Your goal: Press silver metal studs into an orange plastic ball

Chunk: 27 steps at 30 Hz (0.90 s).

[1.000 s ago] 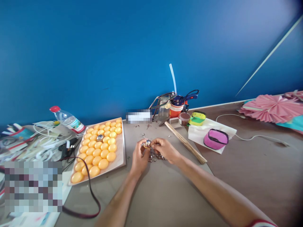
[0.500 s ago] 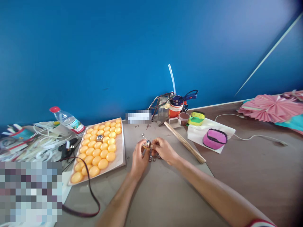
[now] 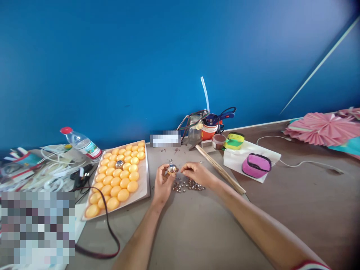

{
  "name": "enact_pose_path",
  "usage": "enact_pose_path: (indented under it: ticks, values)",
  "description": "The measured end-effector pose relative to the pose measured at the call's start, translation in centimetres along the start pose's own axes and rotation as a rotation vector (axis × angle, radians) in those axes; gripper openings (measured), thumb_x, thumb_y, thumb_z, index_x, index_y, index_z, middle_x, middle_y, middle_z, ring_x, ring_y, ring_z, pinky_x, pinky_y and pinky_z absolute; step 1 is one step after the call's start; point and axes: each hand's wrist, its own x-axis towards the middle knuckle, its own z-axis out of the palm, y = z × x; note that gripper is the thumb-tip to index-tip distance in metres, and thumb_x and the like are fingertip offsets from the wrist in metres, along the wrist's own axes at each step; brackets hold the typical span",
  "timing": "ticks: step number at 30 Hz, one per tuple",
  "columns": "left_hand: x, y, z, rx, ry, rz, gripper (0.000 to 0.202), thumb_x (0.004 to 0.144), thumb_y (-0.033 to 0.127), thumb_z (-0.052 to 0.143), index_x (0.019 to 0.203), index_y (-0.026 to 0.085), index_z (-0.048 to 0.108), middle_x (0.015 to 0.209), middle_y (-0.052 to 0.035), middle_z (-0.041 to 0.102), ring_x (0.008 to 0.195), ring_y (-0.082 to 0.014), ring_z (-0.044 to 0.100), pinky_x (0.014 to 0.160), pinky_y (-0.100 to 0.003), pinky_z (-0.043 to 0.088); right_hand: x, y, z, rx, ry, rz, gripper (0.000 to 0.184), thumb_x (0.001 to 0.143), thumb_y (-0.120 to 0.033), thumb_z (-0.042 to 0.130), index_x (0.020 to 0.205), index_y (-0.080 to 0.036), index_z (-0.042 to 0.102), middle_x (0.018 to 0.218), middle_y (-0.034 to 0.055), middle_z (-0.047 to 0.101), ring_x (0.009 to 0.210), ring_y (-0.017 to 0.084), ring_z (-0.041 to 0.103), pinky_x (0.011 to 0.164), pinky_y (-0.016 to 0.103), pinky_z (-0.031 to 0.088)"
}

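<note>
My left hand (image 3: 162,187) has its fingers and thumb closed around a ball (image 3: 172,169) whose top is covered in shiny silver pieces, with a little orange showing at its lower side. Just to the right, my right hand (image 3: 198,174) is held apart from the ball, thumb and fingertips pinched together; anything between them is too small to make out. Beneath and between both hands lie many small shiny metal pieces (image 3: 194,184) on the grey table. A similar silver-covered ball (image 3: 119,164) sits among the orange balls (image 3: 115,181) in the shallow white tray (image 3: 143,190) to the left.
Wooden sticks (image 3: 221,169) lie right of my right hand. Behind are a glass jar (image 3: 195,131), an orange cup (image 3: 209,132) with tools, and a small tub (image 3: 219,141). Pink and yellow rounded items rest on white paper. A bottle (image 3: 81,144) and cables are at left.
My hands have separated: the right has moved slightly right, away from the ball. My left hand has shifted a little left with the ball, exposing more of the metal pieces below.
</note>
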Motion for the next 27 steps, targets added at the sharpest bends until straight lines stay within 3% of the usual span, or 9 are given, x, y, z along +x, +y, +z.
enact_pose_path:
  ticks: [4,8,14,20,27]
  values:
    - [0.0,0.2,-0.1,-0.075,-0.005,-0.025,0.032,0.076,0.032,0.064,0.101,0.021,0.048,0.097,-0.0033,0.061,0.091,-0.018,0.063,0.086,-0.036,0.046,-0.4,-0.2,-0.4,-0.457,-0.158,-0.126,0.021,0.075,-0.012,0.048,0.085,-0.016,0.066,0.089,0.0056,0.064,0.08,0.015,0.058,0.073,0.024,0.039]
    - [0.0,0.2,0.0,-0.1,-0.005,-0.043,0.029,0.076,0.03,0.063,0.099,0.02,0.048,0.099,-0.003,0.061,0.089,-0.0175,0.064,0.088,-0.036,0.046,-0.9,-0.5,0.4,-0.857,-0.23,-0.193,0.022,0.083,-0.021,0.047,0.097,-0.018,0.064,0.095,0.0092,0.062,0.083,0.018,0.059,0.076,0.029,0.036]
    - [0.1,0.1,-0.1,-0.148,-0.017,-0.065,0.028,0.077,0.028,0.063,0.098,0.02,0.047,0.099,-0.0029,0.061,0.087,-0.0172,0.065,0.087,-0.036,0.047,-0.9,0.2,1.6,-1.013,-0.206,-0.266,0.019,0.086,-0.019,0.043,0.087,-0.018,0.062,0.088,0.0085,0.062,0.081,0.018,0.058,0.075,0.03,0.033]
    - [0.2,0.4,0.1,-0.194,-0.007,-0.094,0.03,0.075,0.029,0.065,0.097,0.02,0.047,0.099,-0.0036,0.062,0.087,-0.0179,0.065,0.087,-0.039,0.047,-1.0,0.4,1.7,-0.921,-0.077,-0.298,0.016,0.082,-0.014,0.043,0.08,-0.015,0.059,0.085,0.0085,0.061,0.076,0.017,0.057,0.073,0.03,0.034]
    - [0.1,0.6,0.0,-0.237,-0.011,-0.106,0.03,0.074,0.03,0.065,0.097,0.021,0.048,0.096,-0.0019,0.063,0.087,-0.017,0.064,0.089,-0.041,0.047,-0.4,0.3,1.3,-0.228,0.214,-0.102,0.015,0.071,-0.009,0.041,0.074,-0.018,0.052,0.07,-0.0004,0.06,0.061,0.011,0.053,0.06,0.022,0.038]
